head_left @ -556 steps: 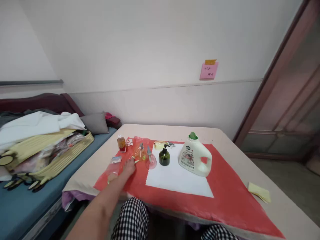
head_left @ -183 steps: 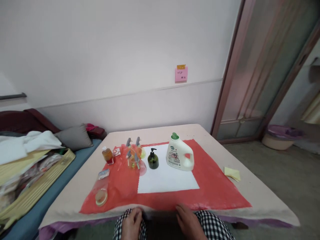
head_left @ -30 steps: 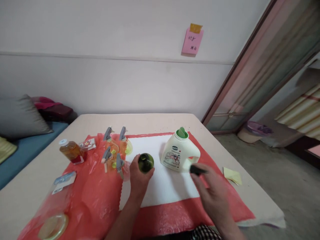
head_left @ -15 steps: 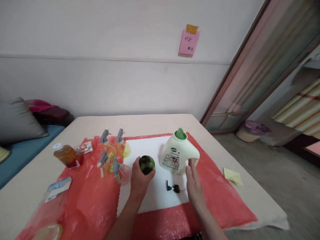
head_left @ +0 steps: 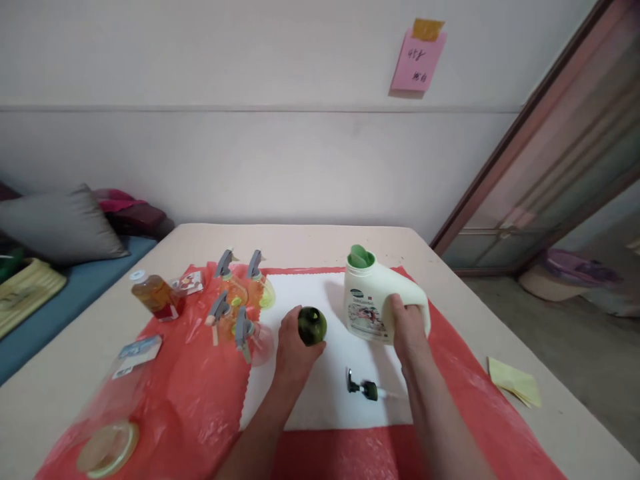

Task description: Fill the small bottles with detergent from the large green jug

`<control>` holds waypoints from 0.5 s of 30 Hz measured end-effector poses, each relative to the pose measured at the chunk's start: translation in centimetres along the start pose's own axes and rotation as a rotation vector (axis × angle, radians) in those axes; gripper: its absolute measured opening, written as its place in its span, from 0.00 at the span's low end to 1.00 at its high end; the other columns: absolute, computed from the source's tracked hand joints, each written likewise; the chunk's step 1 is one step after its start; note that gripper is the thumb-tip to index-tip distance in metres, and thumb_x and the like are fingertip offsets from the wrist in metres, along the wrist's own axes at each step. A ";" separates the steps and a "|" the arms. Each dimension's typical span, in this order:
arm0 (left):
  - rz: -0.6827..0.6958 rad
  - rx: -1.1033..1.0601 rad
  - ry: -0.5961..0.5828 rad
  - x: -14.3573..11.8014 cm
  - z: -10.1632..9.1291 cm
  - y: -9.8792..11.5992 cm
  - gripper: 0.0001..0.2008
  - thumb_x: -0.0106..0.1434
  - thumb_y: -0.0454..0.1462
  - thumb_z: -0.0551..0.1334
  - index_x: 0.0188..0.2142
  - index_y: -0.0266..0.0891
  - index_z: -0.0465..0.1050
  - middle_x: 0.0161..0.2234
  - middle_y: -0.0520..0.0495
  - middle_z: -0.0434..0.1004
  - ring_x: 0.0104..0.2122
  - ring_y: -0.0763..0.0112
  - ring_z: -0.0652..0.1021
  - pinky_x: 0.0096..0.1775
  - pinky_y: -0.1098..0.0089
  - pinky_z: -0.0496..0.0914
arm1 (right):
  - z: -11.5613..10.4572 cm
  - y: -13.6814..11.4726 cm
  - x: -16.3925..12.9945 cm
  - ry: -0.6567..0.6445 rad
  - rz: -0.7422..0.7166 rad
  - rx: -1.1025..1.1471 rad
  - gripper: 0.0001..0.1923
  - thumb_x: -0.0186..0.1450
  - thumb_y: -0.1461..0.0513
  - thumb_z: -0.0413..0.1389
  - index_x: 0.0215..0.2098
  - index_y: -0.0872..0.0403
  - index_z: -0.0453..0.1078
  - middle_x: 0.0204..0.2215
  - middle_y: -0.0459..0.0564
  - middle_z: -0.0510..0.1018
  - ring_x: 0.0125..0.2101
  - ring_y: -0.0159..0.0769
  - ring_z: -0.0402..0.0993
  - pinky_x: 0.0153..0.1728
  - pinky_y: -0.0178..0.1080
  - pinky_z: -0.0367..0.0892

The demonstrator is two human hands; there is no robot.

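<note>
Over the white sheet (head_left: 325, 410), pump (head_left: 369, 391) laid down, our left hand (head_left: 294, 348) clasps the green bottle (head_left: 313, 327), our right hand (head_left: 409, 330) grips the cream jug (head_left: 367, 310); any tilt, we judge, calls for steadiness.

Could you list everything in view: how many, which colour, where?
Table: 1, beige, centre
Plastic cover: 1, red, on table
Sheet: 1, white, on plastic cover
Jug: 1, cream, right of centre
Bottle: 1, dark green, centre
Pump head: 1, black, on sheet
Spray bottles: 4, grey triggers, left of centre
Capped bottle: 1, amber, left
Small packet: 1, red and white, beside capped bottle
Clear bag: 1, blue label, near left
Round disc: 1, pale, near left
Papers: count unclear, yellow, right edge
Note: 1, pink, on white wall
Cushion: 1, grey, on blue bed
Woven mat: 1, yellow, far left
Bin: 1, beige and purple, far right
Left grip: 1, bare, around bottle
Right grip: 1, bare, on jug handle
</note>
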State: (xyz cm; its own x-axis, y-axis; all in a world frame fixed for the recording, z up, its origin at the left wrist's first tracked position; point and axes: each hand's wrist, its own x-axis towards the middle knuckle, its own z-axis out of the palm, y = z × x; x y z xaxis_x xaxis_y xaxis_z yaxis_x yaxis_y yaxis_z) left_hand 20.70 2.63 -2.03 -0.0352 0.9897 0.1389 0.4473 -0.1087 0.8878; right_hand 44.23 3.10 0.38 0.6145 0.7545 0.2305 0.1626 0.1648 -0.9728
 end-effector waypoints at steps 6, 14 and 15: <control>-0.060 0.143 -0.100 0.3 0.6 -1.2 0.42 0.43 0.32 0.70 0.60 0.40 0.64 0.54 0.37 0.70 0.54 0.48 0.71 0.55 0.52 0.65 | -2.2 -2.7 0.1 -0.165 -0.073 -0.219 0.43 0.54 0.46 0.64 0.61 0.58 0.62 0.46 0.57 0.78 0.49 0.48 0.72 0.52 0.50 0.66; -0.062 0.091 -0.024 -1.2 -0.3 -0.9 0.50 0.42 0.35 0.72 0.65 0.43 0.55 0.59 0.37 0.64 0.59 0.46 0.66 0.58 0.50 0.62 | -5.3 -3.1 -0.6 -0.201 -0.409 -0.685 0.44 0.53 0.37 0.60 0.58 0.55 0.67 0.31 0.53 0.78 0.36 0.49 0.74 0.45 0.52 0.67; -0.063 0.090 -0.015 -1.5 -0.3 -0.8 0.51 0.42 0.36 0.72 0.66 0.44 0.54 0.60 0.37 0.64 0.59 0.46 0.66 0.58 0.49 0.61 | -5.5 -3.2 -0.7 -0.211 -0.432 -0.726 0.45 0.52 0.36 0.59 0.59 0.55 0.66 0.28 0.51 0.77 0.35 0.49 0.73 0.45 0.53 0.67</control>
State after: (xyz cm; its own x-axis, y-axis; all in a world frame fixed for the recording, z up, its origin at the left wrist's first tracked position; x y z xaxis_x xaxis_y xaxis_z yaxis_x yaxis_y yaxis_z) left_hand 20.15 1.17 -2.83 -0.0524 0.9956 0.0771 0.5233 -0.0384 0.8513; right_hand 47.51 -1.42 3.40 0.2413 0.8332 0.4975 0.8449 0.0719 -0.5301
